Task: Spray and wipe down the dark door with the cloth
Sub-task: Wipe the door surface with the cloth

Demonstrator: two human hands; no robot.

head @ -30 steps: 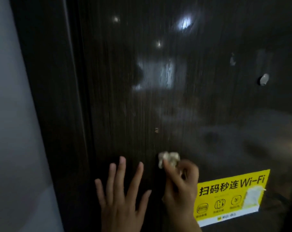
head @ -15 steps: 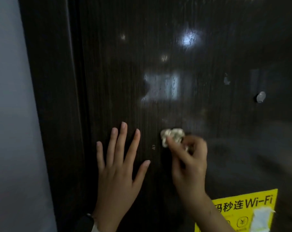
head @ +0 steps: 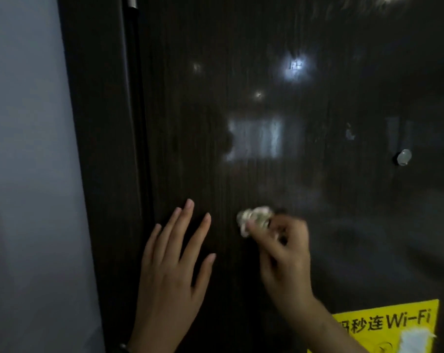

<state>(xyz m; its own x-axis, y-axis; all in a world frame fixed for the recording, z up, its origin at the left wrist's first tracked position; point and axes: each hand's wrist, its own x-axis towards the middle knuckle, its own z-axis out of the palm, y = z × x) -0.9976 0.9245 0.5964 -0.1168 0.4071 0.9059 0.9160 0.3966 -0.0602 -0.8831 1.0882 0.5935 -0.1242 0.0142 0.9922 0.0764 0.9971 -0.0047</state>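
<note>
this looks like the wiping step: the right hand point(head: 284, 253), low and just right of centre in the frame, pinches a small crumpled cloth point(head: 254, 218) in curled fingertips and holds it against the dark door point(head: 241, 149), which fills most of the frame. the left hand point(head: 172, 266), lower centre-left, lies flat on the door with fingers straight and spread, holding nothing. the next move likely calls for firm, overlapping strokes across the hazy, streaked area above the cloth, steering clear of the yellow wi-fi sticker point(head: 383, 324) at lower right.
</note>
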